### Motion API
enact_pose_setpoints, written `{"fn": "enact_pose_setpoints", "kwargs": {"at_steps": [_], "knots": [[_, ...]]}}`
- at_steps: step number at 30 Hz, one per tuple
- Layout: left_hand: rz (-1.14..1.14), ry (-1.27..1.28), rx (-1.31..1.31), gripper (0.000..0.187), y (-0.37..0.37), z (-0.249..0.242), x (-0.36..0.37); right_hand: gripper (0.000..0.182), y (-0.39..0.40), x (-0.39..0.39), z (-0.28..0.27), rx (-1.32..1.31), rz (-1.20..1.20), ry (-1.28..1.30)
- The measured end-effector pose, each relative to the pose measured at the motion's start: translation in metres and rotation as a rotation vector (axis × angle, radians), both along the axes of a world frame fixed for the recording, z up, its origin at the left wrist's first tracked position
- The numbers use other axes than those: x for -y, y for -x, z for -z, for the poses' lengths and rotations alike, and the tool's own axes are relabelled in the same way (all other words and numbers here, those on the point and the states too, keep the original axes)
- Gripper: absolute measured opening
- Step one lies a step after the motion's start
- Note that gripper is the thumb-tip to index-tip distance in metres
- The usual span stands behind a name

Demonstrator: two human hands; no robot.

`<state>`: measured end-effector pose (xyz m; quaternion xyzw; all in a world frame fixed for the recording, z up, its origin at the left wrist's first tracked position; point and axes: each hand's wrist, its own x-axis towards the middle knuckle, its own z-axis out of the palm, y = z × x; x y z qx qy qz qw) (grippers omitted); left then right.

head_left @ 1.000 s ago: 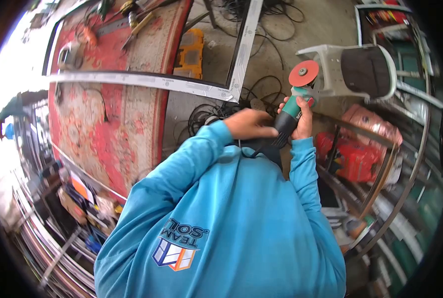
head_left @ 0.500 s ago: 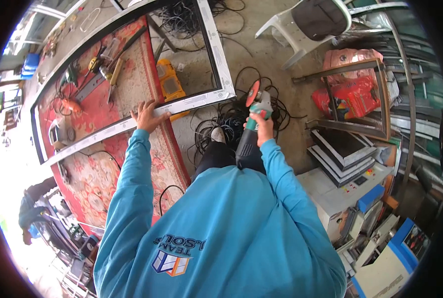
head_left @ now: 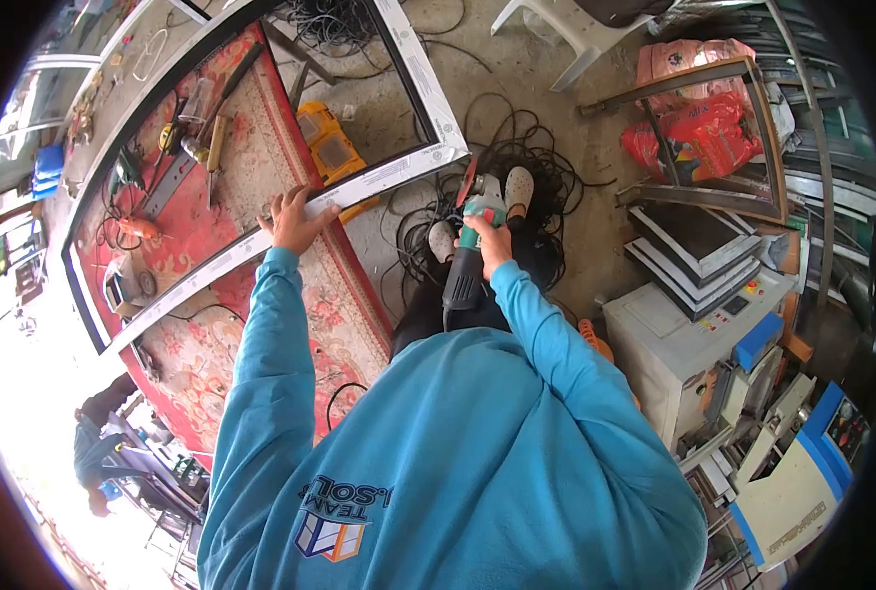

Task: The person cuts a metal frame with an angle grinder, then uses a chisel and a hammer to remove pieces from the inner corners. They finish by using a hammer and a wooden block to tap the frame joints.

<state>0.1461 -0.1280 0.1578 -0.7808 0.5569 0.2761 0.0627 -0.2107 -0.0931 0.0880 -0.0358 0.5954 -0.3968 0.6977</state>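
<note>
A large dark frame with white printed protective film (head_left: 379, 179) lies partly on a carpet-covered table, its near right corner jutting past the table edge. My left hand (head_left: 298, 224) grips the near bar, fingers over it and thumb out to the right. In my right hand (head_left: 490, 246) is a green and black angle grinder (head_left: 464, 280), held around its body just behind the metal head. Its red disc (head_left: 467, 181) stands edge-on, right at the frame's corner in this view. The grinder's rear end points back toward my body.
On the red patterned carpet (head_left: 345, 285) lie tools, including a hammer (head_left: 218, 147) and an orange tool (head_left: 139, 228). A yellow case (head_left: 328, 143) sits below the frame. Black cables (head_left: 546, 197) tangle around my feet. A white chair (head_left: 581, 44) and a grey machine (head_left: 669, 334) stand right.
My right hand has brought the grinder left and slightly down, its disc now at the frame's corner. My left hand stays on the bar. Both my shoes now show.
</note>
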Motion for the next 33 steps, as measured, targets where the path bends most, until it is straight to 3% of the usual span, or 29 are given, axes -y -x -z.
{"fn": "enact_pose_setpoints", "kwargs": {"at_steps": [33], "knots": [[0.003, 0.029, -0.032, 0.086, 0.002, -0.002, 0.000, 0.036, -0.012, 0.012, -0.007, -0.078, -0.040, 0.030]]}}
